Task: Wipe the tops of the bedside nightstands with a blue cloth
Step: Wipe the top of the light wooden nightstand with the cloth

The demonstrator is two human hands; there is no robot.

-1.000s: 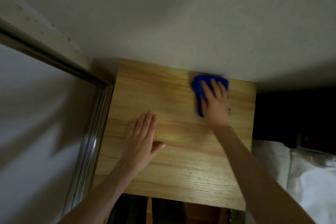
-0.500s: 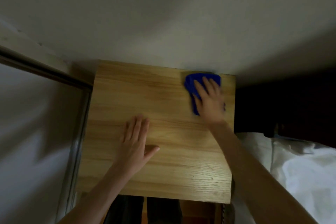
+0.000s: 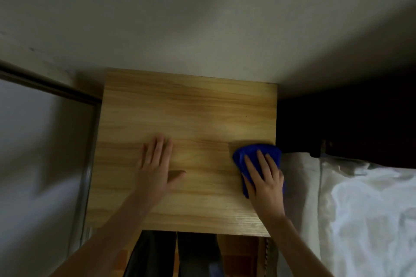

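At far left, a pale flat panel point(image 3: 40, 153) in a thin grey metal frame point(image 3: 86, 177), just beside the left edge of the square light-wood nightstand top point(image 3: 191, 108). Back edge of that top tight against the off-white wall point(image 3: 202, 18).

On the left-centre of the wood, the left hand point(image 3: 155, 168): palm down, fingers straight and close together, thumb out to the right, grasping nothing. Between the two hands, a band of bare wood. More bare grain from the fingertips up to the back edge.

At the right edge, about midway front to back, the crumpled bright blue cloth point(image 3: 256, 153), its outer fold seemingly over that edge. On top of it the right hand point(image 3: 264, 180), fingers spread and straight, pressing down rather than clenching.

Just beside that edge, rumpled white bedding point(image 3: 360, 209). Behind the bedding, a dark area lost in shadow.
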